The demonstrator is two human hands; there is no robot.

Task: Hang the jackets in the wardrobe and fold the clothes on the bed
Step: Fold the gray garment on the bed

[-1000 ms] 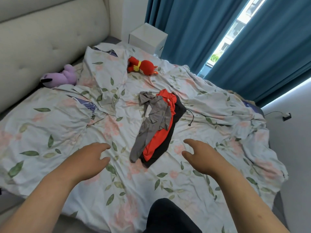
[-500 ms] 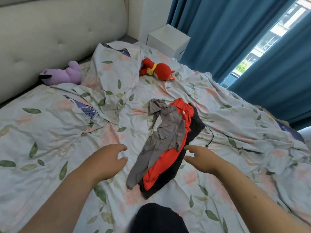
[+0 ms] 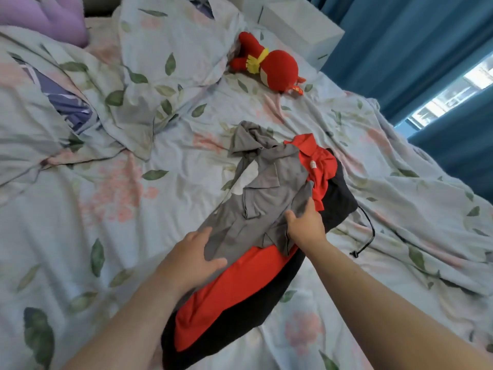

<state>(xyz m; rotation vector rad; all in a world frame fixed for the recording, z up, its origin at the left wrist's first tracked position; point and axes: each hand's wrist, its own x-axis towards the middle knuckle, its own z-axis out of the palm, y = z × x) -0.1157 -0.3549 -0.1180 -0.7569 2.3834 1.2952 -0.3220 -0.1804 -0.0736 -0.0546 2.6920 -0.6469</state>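
At far left, a soft purple plush toy [image 3: 45,20] lies at the top edge of the view, above a crumpled floral duvet [image 3: 80,209] printed with green leaves and pink blooms. That side of the bed offers a broad stretch of wrinkled cover. The left hand [image 3: 192,260] has its grip on the lower hem of a thin, creased grey shirt [image 3: 266,193], with the cloth between thumb and fingers. This shirt tops a long diagonal pile at mid-bed, over a smooth red shirt [image 3: 234,284] and a black garment [image 3: 338,198]. The right hand [image 3: 306,225] pinches a fold at the grey shirt's right edge. A black drawstring cord [image 3: 369,231] trails rightward onto the duvet. Farther up lie a round red plush toy [image 3: 272,66] and a boxy white nightstand [image 3: 298,22], and blue curtains [image 3: 413,49] bound the right side.
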